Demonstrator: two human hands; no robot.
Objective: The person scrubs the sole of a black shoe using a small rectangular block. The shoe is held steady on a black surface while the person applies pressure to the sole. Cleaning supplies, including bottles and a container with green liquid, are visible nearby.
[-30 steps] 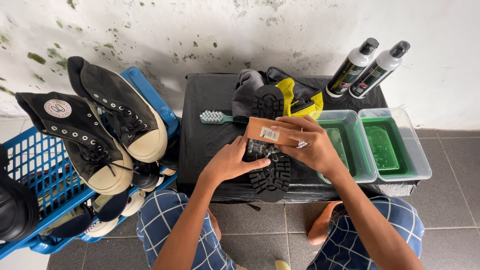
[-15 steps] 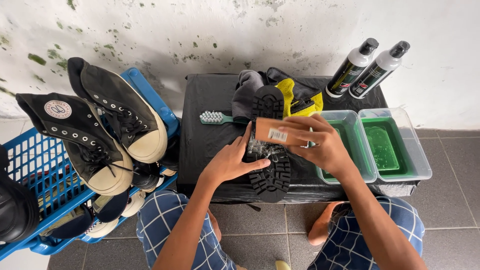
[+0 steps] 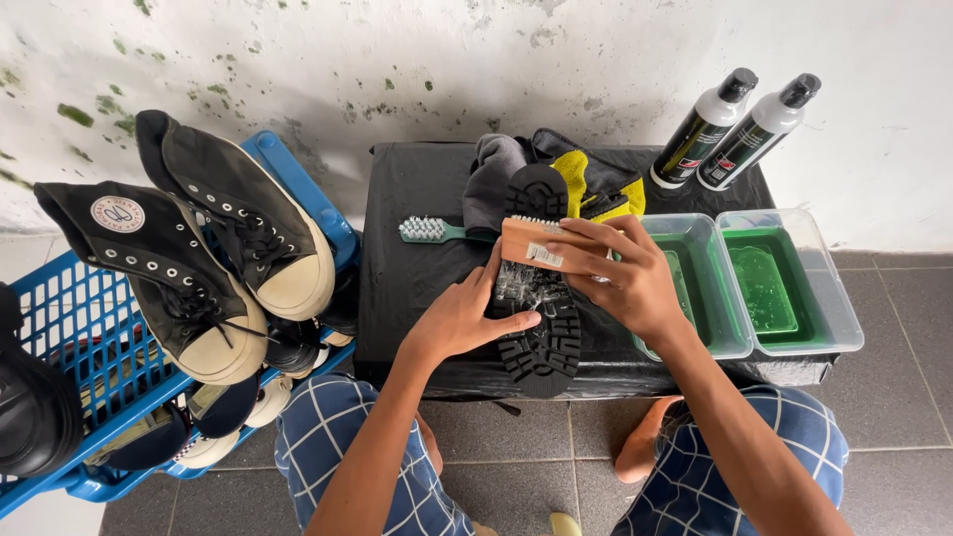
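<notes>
Person seated, knees in blue checked shorts (image 3: pixel 347 437) at the front edge of a low table covered in black plastic sheet (image 3: pixel 417 199).

Left hand (image 3: pixel 462 318) lies on a black shoe (image 3: pixel 541 298) turned sole-up near the table's front edge, middle; fingers spread across the lugged sole, pressing it down, thumb along the side. Foam shows on the sole just above the fingertips.

Right hand (image 3: pixel 630 278) is closed around a wooden-backed scrub brush (image 3: pixel 531 243), bristles down on the foamy mid-sole. Fingers wrap over the brush's back.

Right of the shoe, at the table's right edge: two clear plastic tubs (image 3: pixel 784 328) side by side, both holding green liquid.

Behind the shoe's heel: a grey and yellow cloth heap (image 3: pixel 586 184). A small green-handled brush (image 3: pixel 432 230) lies to the left of it, bristles up.

Back right corner: two white bottles with black caps (image 3: pixel 740 124), leaning against the stained wall.

Off the table, left: a blue plastic basket (image 3: pixel 69 328) with black high-top sneakers (image 3: pixel 199 258) propped soles-up over it, more shoes beneath.
</notes>
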